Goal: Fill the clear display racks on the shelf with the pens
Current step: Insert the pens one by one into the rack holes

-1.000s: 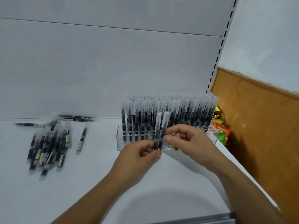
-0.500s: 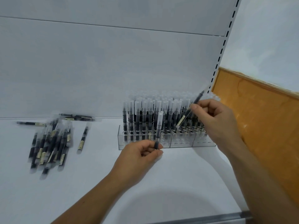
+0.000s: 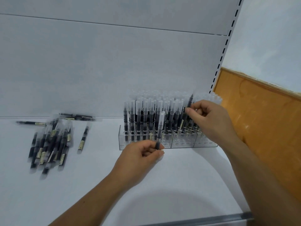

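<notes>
Clear display racks [image 3: 182, 143] stand in a row on the white shelf [image 3: 97, 185], packed with upright black pens with clear caps [image 3: 146, 115]. My left hand [image 3: 138, 160] pinches one black pen [image 3: 160, 128] by its lower end, upright, just in front of the rack. My right hand [image 3: 210, 118] pinches a second pen [image 3: 189, 105] at the right part of the rack, its lower end down among the standing pens. A loose pile of pens [image 3: 48, 144] lies on the shelf at the left.
A white back panel rises behind the shelf, with a slotted upright [image 3: 223, 54] at its right end. An orange wooden board [image 3: 260, 119] stands to the right of the racks. The shelf's metal front edge [image 3: 211, 220] runs along the bottom.
My right hand took one of the two pens from my left hand, carried it up and right, and now has lowered it more upright into the rack. My left hand stayed put with its pen.
</notes>
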Available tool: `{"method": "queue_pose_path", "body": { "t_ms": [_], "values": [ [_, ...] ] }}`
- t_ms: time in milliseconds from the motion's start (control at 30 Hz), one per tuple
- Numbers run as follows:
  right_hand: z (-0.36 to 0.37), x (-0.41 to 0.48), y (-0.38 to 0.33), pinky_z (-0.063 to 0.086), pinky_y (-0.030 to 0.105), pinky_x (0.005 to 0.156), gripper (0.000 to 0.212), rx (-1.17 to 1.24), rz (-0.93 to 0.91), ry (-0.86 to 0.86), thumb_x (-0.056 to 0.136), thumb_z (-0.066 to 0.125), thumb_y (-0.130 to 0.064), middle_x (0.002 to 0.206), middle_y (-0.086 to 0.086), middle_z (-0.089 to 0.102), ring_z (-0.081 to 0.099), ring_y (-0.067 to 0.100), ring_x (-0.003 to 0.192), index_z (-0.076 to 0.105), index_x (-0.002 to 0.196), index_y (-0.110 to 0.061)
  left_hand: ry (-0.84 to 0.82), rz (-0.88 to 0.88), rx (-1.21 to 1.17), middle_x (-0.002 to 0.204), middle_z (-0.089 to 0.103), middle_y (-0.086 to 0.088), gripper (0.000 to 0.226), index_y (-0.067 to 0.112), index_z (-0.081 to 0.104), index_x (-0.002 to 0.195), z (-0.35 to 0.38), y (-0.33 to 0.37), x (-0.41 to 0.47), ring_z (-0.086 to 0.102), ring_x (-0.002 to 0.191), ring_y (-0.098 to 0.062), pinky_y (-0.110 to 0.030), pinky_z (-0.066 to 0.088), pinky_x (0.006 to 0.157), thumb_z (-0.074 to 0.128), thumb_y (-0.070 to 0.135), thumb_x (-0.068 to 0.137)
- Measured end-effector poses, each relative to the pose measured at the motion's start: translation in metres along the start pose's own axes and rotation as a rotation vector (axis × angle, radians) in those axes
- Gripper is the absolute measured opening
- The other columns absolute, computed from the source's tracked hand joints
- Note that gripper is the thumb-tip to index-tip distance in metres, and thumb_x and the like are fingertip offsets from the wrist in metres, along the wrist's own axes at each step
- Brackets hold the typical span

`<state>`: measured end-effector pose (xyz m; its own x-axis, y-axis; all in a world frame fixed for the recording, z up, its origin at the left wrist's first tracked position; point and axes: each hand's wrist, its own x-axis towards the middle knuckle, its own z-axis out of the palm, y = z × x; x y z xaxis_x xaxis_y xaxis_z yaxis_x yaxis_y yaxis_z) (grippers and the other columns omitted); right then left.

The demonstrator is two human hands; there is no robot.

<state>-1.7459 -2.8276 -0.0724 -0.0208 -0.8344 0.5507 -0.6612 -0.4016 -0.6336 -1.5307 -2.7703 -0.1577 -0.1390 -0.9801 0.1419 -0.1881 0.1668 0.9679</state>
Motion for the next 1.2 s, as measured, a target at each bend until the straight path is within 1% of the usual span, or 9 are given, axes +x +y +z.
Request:
{"method": "queue_pose_path", "body": {
  "t_ms": [167,300,367,533,700,833,933,1033,1200],
  "values": [
    [0.008,-0.011,0.005,0.037,0.023,0.055,0.022,-0.186,0.038,-0.189,0.088,0.068,-0.037,0.059,-0.008,0.054,0.048,0.006,0.056,0.058,0.069,-0.032,-0.005,0.006,0.009,0.082,0.070,-0.007,0.025,0.030,0.073,0.093,0.000,0.000,0.000,0.063,0.075,-0.014,-0.051,0.055,0.087,0.071,0.045,0.073],
    [0.006,-0.023,0.004,0.034,0.020,0.051,0.017,-0.235,0.025,-0.120,0.088,0.066,-0.041,0.059,-0.008,0.057,0.050,0.006,0.057,0.066,0.076,-0.030,0.001,0.002,0.001,0.081,0.070,-0.006,0.024,0.030,0.073,0.093,0.000,0.000,-0.001,0.064,0.077,-0.016,-0.051,0.055,0.087,0.071,0.044,0.074],
    [0.005,-0.033,-0.002,0.040,0.021,0.052,0.012,-0.078,0.015,-0.106,0.086,0.068,-0.039,0.061,-0.006,0.060,0.053,0.007,0.058,0.069,0.079,-0.030,0.005,0.007,0.019,0.081,0.071,-0.004,0.023,0.030,0.073,0.093,0.000,-0.001,0.000,0.064,0.076,-0.015,-0.051,0.056,0.085,0.071,0.044,0.075],
    [0.018,-0.050,-0.024,0.044,0.025,0.057,0.017,0.331,-0.002,-0.449,0.080,0.074,-0.035,0.068,0.009,0.064,0.056,0.021,0.061,0.072,0.095,-0.028,-0.008,0.037,0.063,0.079,0.071,-0.001,0.018,0.032,0.073,0.094,0.000,0.003,0.000,0.063,0.073,-0.015,-0.047,0.055,0.079,0.069,0.040,0.079],
    [0.026,-0.052,-0.029,0.040,0.019,0.054,0.005,0.328,-0.039,-0.405,0.083,0.074,-0.026,0.064,0.011,0.059,0.048,0.012,0.057,0.070,0.081,-0.025,0.009,0.089,0.166,0.081,0.071,0.004,0.011,0.040,0.072,0.094,-0.002,0.010,-0.005,0.066,0.079,-0.020,-0.037,0.054,0.072,0.067,0.037,0.084],
    [0.024,-0.055,-0.028,0.037,0.023,0.052,0.010,0.308,-0.064,-0.368,0.085,0.072,-0.022,0.059,0.003,0.053,0.042,0.011,0.054,0.069,0.077,-0.019,0.039,0.124,0.298,0.082,0.070,0.018,0.013,0.040,0.071,0.099,-0.001,0.012,-0.007,0.063,0.073,0.000,-0.021,0.050,0.064,0.068,0.038,0.086],
    [0.014,-0.048,-0.025,0.036,0.022,0.049,0.010,0.374,-0.035,-0.244,0.087,0.068,-0.020,0.058,-0.002,0.051,0.042,0.011,0.053,0.068,0.077,-0.018,0.152,0.268,0.511,0.103,0.063,0.034,0.030,0.041,0.064,0.115,-0.001,0.016,-0.012,0.053,0.101,0.014,-0.004,0.037,0.083,0.060,0.050,0.087],
    [-0.006,-0.030,-0.017,0.037,0.017,0.048,0.010,0.376,0.020,-0.023,0.089,0.065,-0.024,0.057,-0.006,0.050,0.041,0.007,0.052,0.068,0.080,-0.020,0.241,0.427,0.734,0.123,0.053,0.026,0.043,0.034,0.057,0.128,-0.003,0.022,-0.015,0.040,0.125,0.003,-0.014,0.020,0.107,0.052,0.051,0.089],
    [-0.025,-0.008,0.000,0.033,0.007,0.046,0.011,0.176,0.020,0.152,0.090,0.069,-0.028,0.051,-0.016,0.048,0.042,0.001,0.047,0.067,0.079,-0.024,0.243,0.370,0.920,0.137,0.051,0.011,0.052,0.025,0.056,0.134,-0.006,0.021,-0.015,0.037,0.134,-0.014,-0.030,0.014,0.113,0.050,0.049,0.088]
  ]
}}
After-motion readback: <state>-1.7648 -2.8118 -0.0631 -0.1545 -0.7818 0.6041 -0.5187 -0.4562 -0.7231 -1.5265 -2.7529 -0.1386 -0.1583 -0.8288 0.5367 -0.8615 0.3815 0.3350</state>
